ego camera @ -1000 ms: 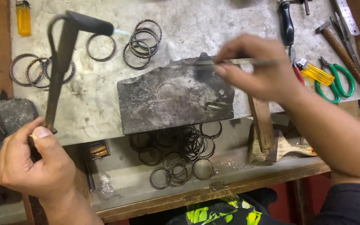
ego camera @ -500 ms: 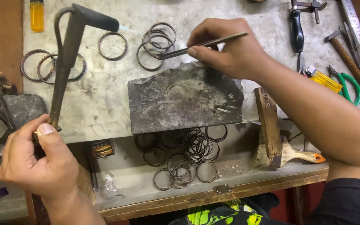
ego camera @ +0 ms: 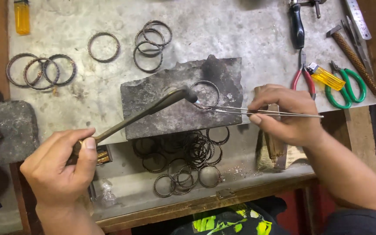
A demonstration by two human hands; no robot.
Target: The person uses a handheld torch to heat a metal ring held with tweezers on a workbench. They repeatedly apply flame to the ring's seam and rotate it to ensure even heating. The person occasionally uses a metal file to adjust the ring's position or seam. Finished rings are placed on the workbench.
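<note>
My left hand (ego camera: 62, 167) grips the handle of a long brass blowtorch (ego camera: 142, 112). Its dark nozzle points at a metal ring (ego camera: 205, 93) that lies on the dark soldering slab (ego camera: 170, 117). My right hand (ego camera: 283, 115) pinches long thin tweezers (ego camera: 257, 111), whose tips touch the ring's near edge right beside the nozzle. A small bright spot shows where nozzle and tweezers meet.
Loose rings lie at the back (ego camera: 151, 41) and far left (ego camera: 40, 69); a heap of rings (ego camera: 183, 156) sits in the tray below the slab. Two yellow lighters (ego camera: 21, 17) (ego camera: 325, 76), red pliers (ego camera: 303, 76), green snips (ego camera: 344, 87), a file and a brush (ego camera: 275, 148) lie around.
The torch swung from upright at the left down onto the slab. My right hand came back from the far rings, and a ring now lies on the slab at the tweezers' tips.
</note>
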